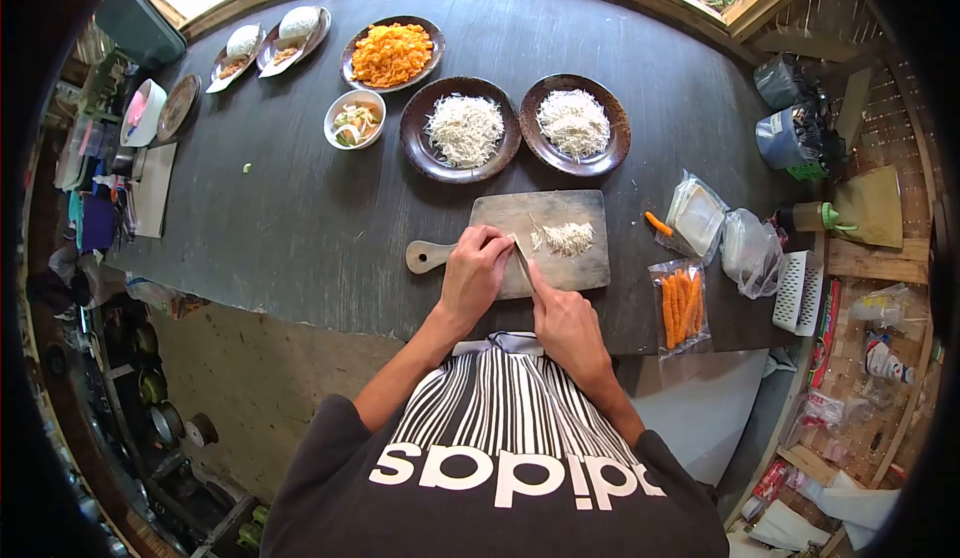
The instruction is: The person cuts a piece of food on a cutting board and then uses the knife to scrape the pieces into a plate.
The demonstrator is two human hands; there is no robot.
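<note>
Head view, knife [524, 264] pointing away and slightly left, gripped in our right fingers [539, 282], our left fingers [490, 237] pinching a white piece [512, 239]

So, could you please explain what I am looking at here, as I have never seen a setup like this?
There is no robot: a person works with two bare hands. The single picture comes from a camera worn on the head, looking forward and down, so the person's shirt shows at the bottom.

The right hand holds a knife; the fingers of the left hand hold a small pale piece at the blade, over a wooden cutting board with pale shreds on it.

Farther back on the dark table are two brown plates of white shreds, a plate of orange pieces and a white bowl. Bagged carrots lie at the right.
</note>
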